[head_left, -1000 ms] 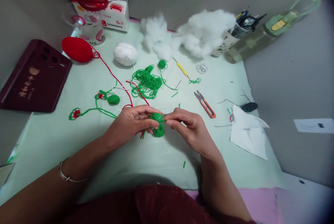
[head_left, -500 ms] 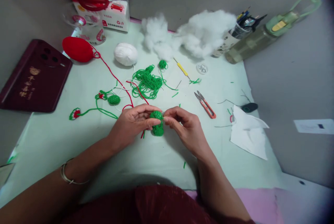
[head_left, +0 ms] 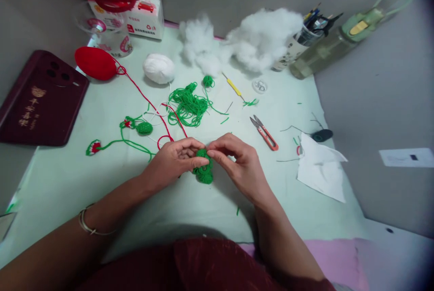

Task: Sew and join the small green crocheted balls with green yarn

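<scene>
A green crocheted piece point(head_left: 205, 174) is held over the front middle of the table, its upper part covered by fingers. My left hand point(head_left: 178, 160) grips it from the left, thumb across its front. My right hand point(head_left: 232, 157) pinches at its upper right edge, thumb and forefinger together; whether a strand lies between them is too small to see. Beyond my hands lie a loose heap of green yarn point(head_left: 188, 106) and a red strand point(head_left: 144, 94). Left of them are a small green crocheted oval point(head_left: 144, 128) and a red, white and green crocheted piece point(head_left: 93, 147).
Orange-handled thread snips point(head_left: 264, 133) lie right of my hands, with a yellow-handled crochet hook point(head_left: 233, 86) farther back. White stuffing point(head_left: 261, 40), a white yarn ball point(head_left: 158, 68) and a red yarn ball point(head_left: 95, 63) sit behind. White cloth or paper point(head_left: 318, 169) lies at right.
The green crocheted piece has tilted, its lower end shifting slightly down. My right fingertips have moved a little left and up, closer to my left hand. The whole view has shifted slightly.
</scene>
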`<state>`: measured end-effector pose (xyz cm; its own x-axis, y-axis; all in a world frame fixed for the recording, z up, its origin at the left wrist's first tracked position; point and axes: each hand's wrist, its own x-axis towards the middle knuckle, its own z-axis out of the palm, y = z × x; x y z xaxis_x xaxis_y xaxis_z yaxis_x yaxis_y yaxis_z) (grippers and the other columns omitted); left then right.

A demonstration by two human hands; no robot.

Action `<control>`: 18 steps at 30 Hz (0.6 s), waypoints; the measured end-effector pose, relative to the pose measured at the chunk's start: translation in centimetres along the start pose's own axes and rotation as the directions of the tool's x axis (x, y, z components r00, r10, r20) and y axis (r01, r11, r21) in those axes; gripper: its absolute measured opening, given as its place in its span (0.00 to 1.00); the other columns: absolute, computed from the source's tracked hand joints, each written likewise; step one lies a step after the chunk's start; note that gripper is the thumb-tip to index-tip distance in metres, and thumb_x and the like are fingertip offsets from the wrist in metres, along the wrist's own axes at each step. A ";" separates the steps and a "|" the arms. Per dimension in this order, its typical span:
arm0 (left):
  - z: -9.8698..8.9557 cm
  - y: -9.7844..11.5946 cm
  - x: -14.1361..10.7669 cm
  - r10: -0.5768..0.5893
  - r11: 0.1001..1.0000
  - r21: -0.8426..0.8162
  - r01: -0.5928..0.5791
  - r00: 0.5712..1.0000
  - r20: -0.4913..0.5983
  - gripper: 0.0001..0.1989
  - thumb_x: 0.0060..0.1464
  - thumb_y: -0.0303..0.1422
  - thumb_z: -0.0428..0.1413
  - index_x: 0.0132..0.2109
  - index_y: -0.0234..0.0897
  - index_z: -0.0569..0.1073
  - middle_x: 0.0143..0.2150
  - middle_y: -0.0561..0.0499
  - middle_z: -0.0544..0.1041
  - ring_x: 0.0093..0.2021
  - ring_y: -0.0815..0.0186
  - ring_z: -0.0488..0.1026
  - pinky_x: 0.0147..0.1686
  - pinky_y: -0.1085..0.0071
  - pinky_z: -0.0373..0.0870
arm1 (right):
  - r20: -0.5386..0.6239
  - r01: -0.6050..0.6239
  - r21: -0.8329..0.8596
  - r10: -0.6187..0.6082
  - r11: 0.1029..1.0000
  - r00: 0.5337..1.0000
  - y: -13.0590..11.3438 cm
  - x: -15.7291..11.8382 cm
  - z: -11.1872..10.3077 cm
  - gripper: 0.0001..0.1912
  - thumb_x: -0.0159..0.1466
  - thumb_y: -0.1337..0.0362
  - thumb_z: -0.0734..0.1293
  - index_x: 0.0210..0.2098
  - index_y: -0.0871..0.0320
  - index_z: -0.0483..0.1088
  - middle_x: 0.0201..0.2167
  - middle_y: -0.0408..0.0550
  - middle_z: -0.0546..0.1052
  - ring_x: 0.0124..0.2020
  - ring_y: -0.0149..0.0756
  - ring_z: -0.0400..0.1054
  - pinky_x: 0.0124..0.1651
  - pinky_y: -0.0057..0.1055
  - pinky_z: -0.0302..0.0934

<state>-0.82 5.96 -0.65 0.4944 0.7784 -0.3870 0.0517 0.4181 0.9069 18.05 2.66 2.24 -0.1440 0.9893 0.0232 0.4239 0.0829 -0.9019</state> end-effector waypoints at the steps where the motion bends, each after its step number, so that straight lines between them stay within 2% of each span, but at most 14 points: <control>1: 0.0 0.0 0.0 -0.005 1.000 0.016 0.004 1.000 0.024 0.16 0.48 0.39 0.66 0.42 0.36 0.77 0.29 0.53 0.76 0.27 0.70 0.72 0.29 0.73 0.70 | 0.024 -0.026 0.022 0.026 0.999 0.999 -0.1 0.0 -0.1 0.04 0.67 0.64 0.68 0.36 0.57 0.75 0.33 0.46 0.74 0.35 0.31 0.68 0.38 0.28 0.62; 4: -0.1 0.0 -0.1 -0.023 0.999 0.048 0.018 0.996 0.087 0.15 0.49 0.40 0.66 0.41 0.37 0.78 0.28 0.53 0.76 0.28 0.69 0.72 0.29 0.74 0.69 | 0.094 -0.096 0.027 0.093 0.995 0.991 -0.5 0.0 0.0 0.05 0.65 0.68 0.67 0.32 0.58 0.73 0.31 0.44 0.72 0.32 0.29 0.65 0.35 0.27 0.59; 6: -0.1 0.1 -0.1 -0.034 0.999 0.042 0.029 0.992 0.122 0.13 0.49 0.39 0.65 0.40 0.36 0.79 0.28 0.53 0.77 0.28 0.68 0.73 0.29 0.73 0.69 | 0.117 -0.099 0.038 0.094 0.994 0.989 -0.7 0.1 0.0 0.06 0.64 0.69 0.67 0.29 0.59 0.71 0.29 0.43 0.70 0.31 0.28 0.64 0.34 0.27 0.58; 7: -0.1 0.1 -0.1 -0.040 0.999 0.038 0.035 0.989 0.141 0.13 0.49 0.39 0.65 0.39 0.36 0.79 0.28 0.53 0.77 0.28 0.68 0.73 0.29 0.73 0.69 | 0.100 -0.096 0.063 0.089 0.993 0.991 -0.6 0.1 0.0 0.06 0.63 0.69 0.67 0.29 0.59 0.71 0.29 0.42 0.70 0.31 0.28 0.64 0.34 0.27 0.58; 9: -0.2 0.2 -0.2 -0.061 0.998 0.032 0.057 0.983 0.174 0.13 0.49 0.39 0.65 0.40 0.37 0.79 0.29 0.52 0.78 0.29 0.67 0.74 0.30 0.73 0.69 | -0.018 -0.094 0.164 0.099 0.982 0.995 -0.4 0.3 -0.1 0.05 0.62 0.69 0.68 0.29 0.58 0.71 0.28 0.41 0.69 0.30 0.28 0.63 0.34 0.27 0.58; 11: -0.3 0.3 -0.3 -0.089 0.996 0.034 0.084 0.978 0.189 0.13 0.51 0.40 0.65 0.42 0.38 0.80 0.30 0.52 0.79 0.29 0.67 0.74 0.30 0.72 0.70 | -0.140 -0.118 0.323 0.170 0.939 0.975 -0.1 0.6 -0.4 0.04 0.61 0.67 0.69 0.29 0.58 0.72 0.27 0.41 0.70 0.26 0.26 0.60 0.30 0.26 0.56; 12: -0.3 0.3 -0.3 -0.095 0.995 0.029 0.091 0.977 0.192 0.14 0.52 0.41 0.64 0.42 0.38 0.80 0.31 0.51 0.79 0.30 0.67 0.74 0.31 0.72 0.70 | -0.145 -0.146 0.411 0.223 0.900 0.964 0.0 0.7 -0.6 0.04 0.62 0.65 0.70 0.30 0.58 0.72 0.28 0.41 0.71 0.24 0.25 0.59 0.27 0.25 0.54; 13: -0.3 0.3 -0.4 -0.095 0.995 0.016 0.094 0.976 0.198 0.14 0.53 0.41 0.64 0.43 0.38 0.79 0.32 0.50 0.79 0.31 0.66 0.75 0.32 0.71 0.71 | -0.099 -0.189 0.492 0.270 0.850 0.958 0.0 0.8 -0.7 0.05 0.62 0.63 0.69 0.31 0.57 0.71 0.28 0.41 0.73 0.22 0.24 0.58 0.24 0.25 0.52; 15: -0.3 0.2 -0.3 -0.073 0.995 -0.042 0.085 0.970 0.232 0.16 0.54 0.41 0.63 0.46 0.37 0.78 0.36 0.48 0.80 0.34 0.65 0.76 0.34 0.70 0.72 | 0.102 -0.313 0.605 0.318 0.732 0.943 -0.2 0.8 -0.7 0.08 0.65 0.59 0.68 0.33 0.56 0.67 0.29 0.42 0.76 0.18 0.23 0.58 0.20 0.23 0.48; 17: -0.3 0.1 -0.2 -0.039 0.991 -0.114 0.073 0.961 0.273 0.18 0.55 0.40 0.63 0.49 0.36 0.75 0.40 0.46 0.79 0.38 0.63 0.77 0.34 0.70 0.72 | 0.275 -0.411 0.646 0.307 0.643 0.911 -0.4 0.8 -0.4 0.09 0.67 0.57 0.66 0.34 0.55 0.64 0.23 0.39 0.74 0.14 0.23 0.57 0.18 0.22 0.45; 18: -0.2 0.0 -0.2 -0.022 0.988 -0.141 0.064 0.960 0.279 0.18 0.55 0.40 0.63 0.50 0.36 0.74 0.41 0.46 0.79 0.38 0.63 0.76 0.33 0.71 0.72 | 0.318 -0.437 0.656 0.300 0.615 0.899 -0.5 0.8 -0.2 0.10 0.67 0.57 0.66 0.35 0.55 0.64 0.19 0.36 0.71 0.13 0.22 0.54 0.18 0.22 0.44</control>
<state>-1.10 5.90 -0.60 0.7155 0.6072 -0.3454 -0.0395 0.5289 0.8478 17.90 3.48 2.84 -0.2867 0.8764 -0.3869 -0.2628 -0.4603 -0.8480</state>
